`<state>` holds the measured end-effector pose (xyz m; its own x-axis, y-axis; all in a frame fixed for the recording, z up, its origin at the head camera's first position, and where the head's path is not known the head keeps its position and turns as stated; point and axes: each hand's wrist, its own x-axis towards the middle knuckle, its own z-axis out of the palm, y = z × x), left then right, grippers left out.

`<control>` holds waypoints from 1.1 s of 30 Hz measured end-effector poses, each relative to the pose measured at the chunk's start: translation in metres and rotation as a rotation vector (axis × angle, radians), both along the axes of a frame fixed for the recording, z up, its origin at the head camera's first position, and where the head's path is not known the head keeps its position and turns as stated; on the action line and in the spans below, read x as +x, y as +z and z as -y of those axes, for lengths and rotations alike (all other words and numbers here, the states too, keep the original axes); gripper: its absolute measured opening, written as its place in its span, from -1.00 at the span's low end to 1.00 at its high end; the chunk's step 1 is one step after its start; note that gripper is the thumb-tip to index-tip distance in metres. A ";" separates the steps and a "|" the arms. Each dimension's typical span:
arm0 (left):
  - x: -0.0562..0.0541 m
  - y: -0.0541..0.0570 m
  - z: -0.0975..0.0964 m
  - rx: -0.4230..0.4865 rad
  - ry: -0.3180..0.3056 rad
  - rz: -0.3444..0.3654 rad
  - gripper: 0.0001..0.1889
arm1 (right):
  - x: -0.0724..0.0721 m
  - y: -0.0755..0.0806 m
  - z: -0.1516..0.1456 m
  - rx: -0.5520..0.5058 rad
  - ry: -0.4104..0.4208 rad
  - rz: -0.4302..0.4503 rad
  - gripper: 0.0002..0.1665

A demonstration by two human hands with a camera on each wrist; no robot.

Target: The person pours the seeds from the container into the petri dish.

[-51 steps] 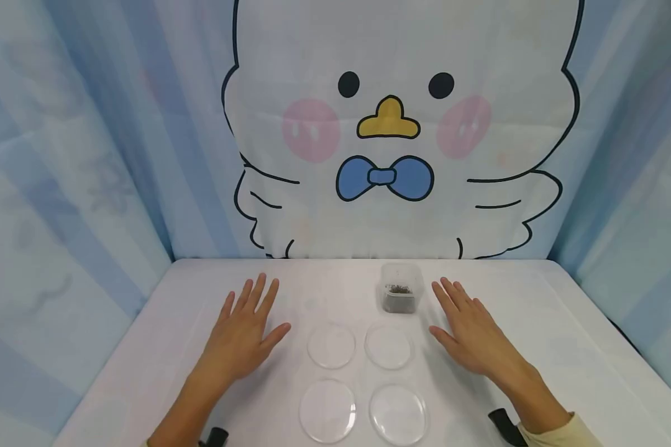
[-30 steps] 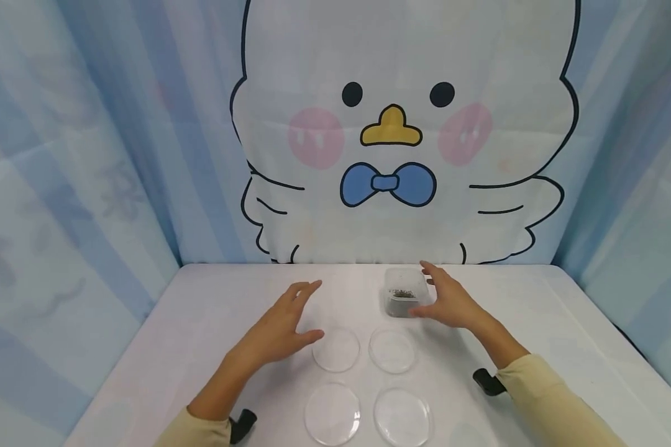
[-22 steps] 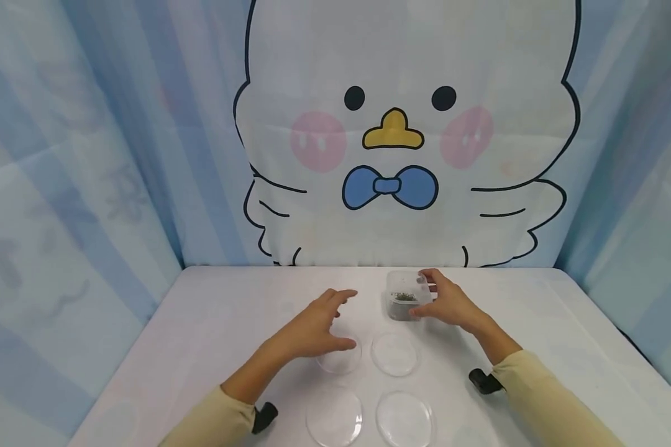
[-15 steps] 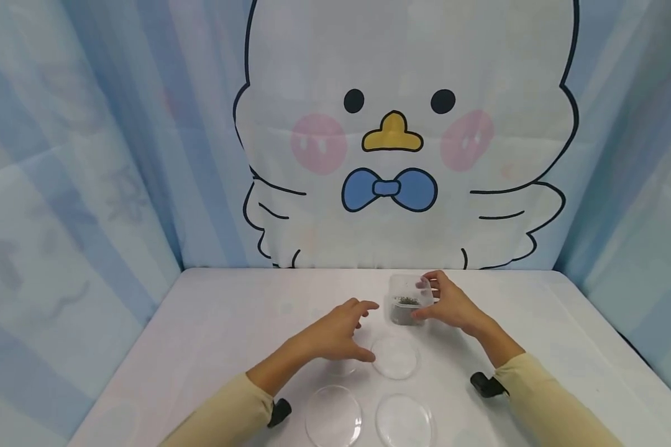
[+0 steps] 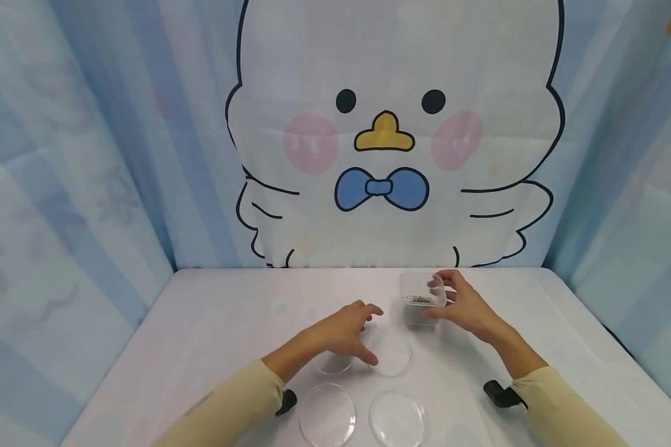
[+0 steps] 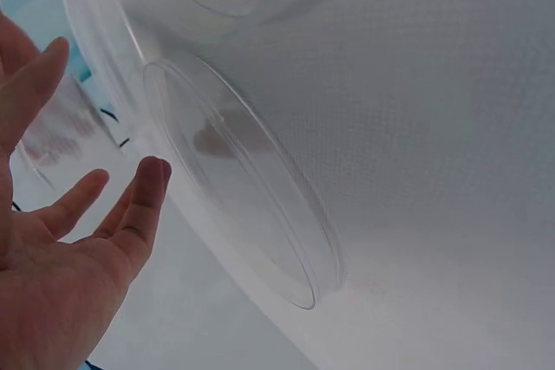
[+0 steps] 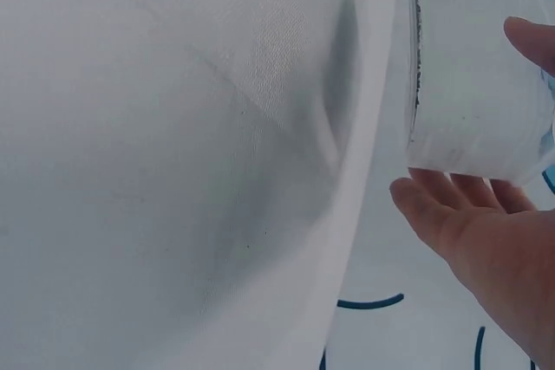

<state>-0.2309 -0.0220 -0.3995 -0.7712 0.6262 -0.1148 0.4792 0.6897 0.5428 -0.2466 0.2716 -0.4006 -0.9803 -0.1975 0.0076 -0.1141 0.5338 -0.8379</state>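
My right hand grips a clear plastic box by its right side, thumb in front and fingers behind. Small dark bits lie inside it. In the right wrist view the box is off the table, with a shadow below. My left hand hovers over the back clear round dishes, fingers loosely bent and holding nothing. It partly covers the back left dish and the edge of the back right dish. The left wrist view has a shallow dish beside that hand's fingertips.
Two more clear round dishes, the front left dish and the front right dish, lie nearer me on the white table. A curtain with a cartoon bird hangs behind the table's back edge.
My right hand has reached the box, gripped it, lifted it slightly and moved it a little right. My left hand has swung rightward from the table's left side to above the back dishes.
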 end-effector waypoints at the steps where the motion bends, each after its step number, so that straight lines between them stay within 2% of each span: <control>1: 0.000 -0.001 -0.001 -0.013 -0.002 0.002 -0.06 | 0.002 0.001 -0.001 -0.005 0.001 -0.003 0.08; 6: 0.000 -0.002 -0.006 -0.065 0.002 0.012 -0.05 | 0.011 0.005 -0.007 -0.025 0.009 -0.035 0.06; 11: 0.000 -0.004 -0.010 -0.073 -0.020 0.025 -0.06 | 0.020 0.009 -0.012 -0.035 0.011 -0.070 0.05; 15: -0.001 -0.006 -0.014 -0.082 -0.034 0.011 -0.10 | 0.025 0.011 -0.015 -0.028 0.015 -0.086 0.07; 21: -0.001 -0.005 -0.018 -0.100 -0.018 0.002 -0.18 | 0.033 0.012 -0.015 -0.041 0.015 -0.112 0.11; 33: 0.000 -0.005 -0.018 -0.127 -0.041 -0.026 -0.12 | 0.045 0.010 -0.014 -0.010 0.025 -0.206 0.11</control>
<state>-0.2314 -0.0042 -0.4041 -0.7490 0.6388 -0.1758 0.5211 0.7318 0.4392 -0.2019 0.2854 -0.3904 -0.9527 -0.2202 0.2096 -0.2964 0.5201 -0.8010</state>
